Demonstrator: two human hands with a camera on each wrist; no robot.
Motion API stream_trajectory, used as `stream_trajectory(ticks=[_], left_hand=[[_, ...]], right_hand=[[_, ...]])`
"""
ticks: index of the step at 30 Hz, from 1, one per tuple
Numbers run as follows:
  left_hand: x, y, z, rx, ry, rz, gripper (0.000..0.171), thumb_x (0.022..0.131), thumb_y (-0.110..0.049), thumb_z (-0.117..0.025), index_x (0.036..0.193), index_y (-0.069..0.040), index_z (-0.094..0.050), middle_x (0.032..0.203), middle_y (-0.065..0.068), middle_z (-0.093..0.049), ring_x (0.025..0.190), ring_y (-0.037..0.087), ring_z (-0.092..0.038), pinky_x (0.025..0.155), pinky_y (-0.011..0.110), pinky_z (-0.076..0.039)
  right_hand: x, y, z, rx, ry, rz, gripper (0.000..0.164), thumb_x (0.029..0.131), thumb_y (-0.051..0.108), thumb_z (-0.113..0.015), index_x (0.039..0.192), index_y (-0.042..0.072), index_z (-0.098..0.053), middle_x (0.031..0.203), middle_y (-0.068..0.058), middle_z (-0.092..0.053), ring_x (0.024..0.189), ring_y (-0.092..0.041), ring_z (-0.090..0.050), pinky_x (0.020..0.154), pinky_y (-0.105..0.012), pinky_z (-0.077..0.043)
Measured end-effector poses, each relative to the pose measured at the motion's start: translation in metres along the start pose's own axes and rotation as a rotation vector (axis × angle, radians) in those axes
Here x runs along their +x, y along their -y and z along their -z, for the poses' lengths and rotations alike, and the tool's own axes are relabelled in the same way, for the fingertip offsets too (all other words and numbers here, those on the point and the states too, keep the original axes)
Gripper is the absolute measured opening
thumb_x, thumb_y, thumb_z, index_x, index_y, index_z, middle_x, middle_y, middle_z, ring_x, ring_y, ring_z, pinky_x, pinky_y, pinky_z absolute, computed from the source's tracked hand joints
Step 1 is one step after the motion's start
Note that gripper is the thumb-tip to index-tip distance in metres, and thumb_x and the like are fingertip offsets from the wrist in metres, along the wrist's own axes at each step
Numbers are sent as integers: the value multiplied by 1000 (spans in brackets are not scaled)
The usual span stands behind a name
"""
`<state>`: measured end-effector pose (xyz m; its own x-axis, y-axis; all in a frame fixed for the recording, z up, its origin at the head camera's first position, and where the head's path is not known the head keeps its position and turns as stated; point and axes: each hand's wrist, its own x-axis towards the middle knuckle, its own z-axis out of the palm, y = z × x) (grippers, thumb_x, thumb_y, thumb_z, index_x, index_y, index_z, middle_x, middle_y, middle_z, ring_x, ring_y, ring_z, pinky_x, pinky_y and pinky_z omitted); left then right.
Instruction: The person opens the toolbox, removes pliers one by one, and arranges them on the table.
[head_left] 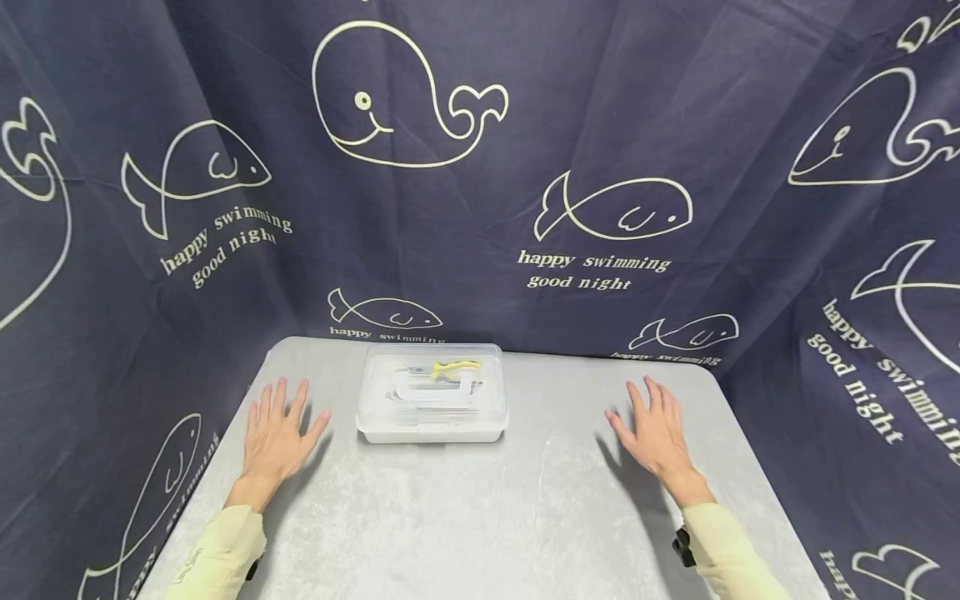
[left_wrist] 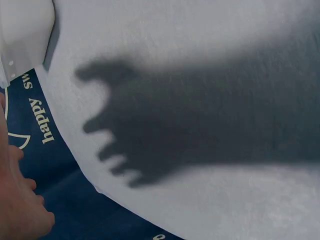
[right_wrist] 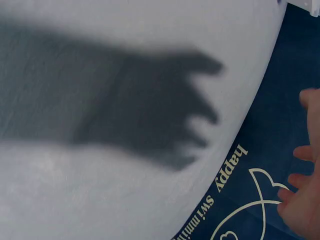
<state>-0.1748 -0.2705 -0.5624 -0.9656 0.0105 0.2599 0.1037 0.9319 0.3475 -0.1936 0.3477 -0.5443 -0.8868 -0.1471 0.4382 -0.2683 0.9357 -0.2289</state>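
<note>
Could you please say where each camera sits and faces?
Head: on the head, facing forward and down at table, box and cloth; left hand, right hand, sleeves show.
Left wrist: on that wrist, facing table and cloth; left hand at left edge.
Right wrist: on that wrist, facing table and cloth; right hand at right edge.
Head and left wrist share the box.

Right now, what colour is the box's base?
White base, under a clear lid; best seen in the head view.

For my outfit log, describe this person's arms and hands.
The left sleeve and right sleeve are pale yellow; a faint marking on the left one is unreadable. A small black piece shows beside each. The left hand and right hand are ungloved.
</note>
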Motion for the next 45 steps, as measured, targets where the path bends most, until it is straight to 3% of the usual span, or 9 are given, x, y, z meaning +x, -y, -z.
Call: stream_trajectory(ticks=[6,12,20,36,45], left_hand=[[8,-10,-4,-54,-71,27,70,104,-45,-51,153,4,-38,155,36,-29,140,57,-27,114,68,-20],[12,-17,-5,-129,-61,93,66,107,-43,-43,151,6,-38,155,34,-31,137,56,-32,110,67,-26],[14,-31,-7,-215,-99,129,61,110,-41,-37,148,7,-43,147,33,-42,129,55,-42,106,67,-32],[19,-57,-16,-390,-52,252,66,110,-48,-31,152,2,-43,149,29,-43,138,48,-39,116,59,-27],[24,-69,-22,-493,-69,311,65,110,-50,-33,151,-2,-46,144,22,-51,129,41,-50,108,57,-37]], right_hand=[[7,5,-5,89,-126,12,44,92,16,-71,125,-11,-60,133,-35,-52,121,-55,-47,106,-66,-32],[15,18,-13,188,-194,-16,32,90,7,-72,117,-10,-65,123,-31,-61,113,-52,-54,99,-63,-38],[20,36,-20,315,-185,-129,26,93,6,-69,114,-8,-66,116,-29,-64,112,-50,-55,102,-57,-39],[31,76,-32,541,-96,-357,26,101,11,-62,118,-7,-67,118,-26,-66,109,-38,-63,96,-49,-51],[39,96,-40,604,-54,-438,28,105,20,-60,120,-2,-67,120,-21,-68,105,-37,-67,94,-47,-53]])
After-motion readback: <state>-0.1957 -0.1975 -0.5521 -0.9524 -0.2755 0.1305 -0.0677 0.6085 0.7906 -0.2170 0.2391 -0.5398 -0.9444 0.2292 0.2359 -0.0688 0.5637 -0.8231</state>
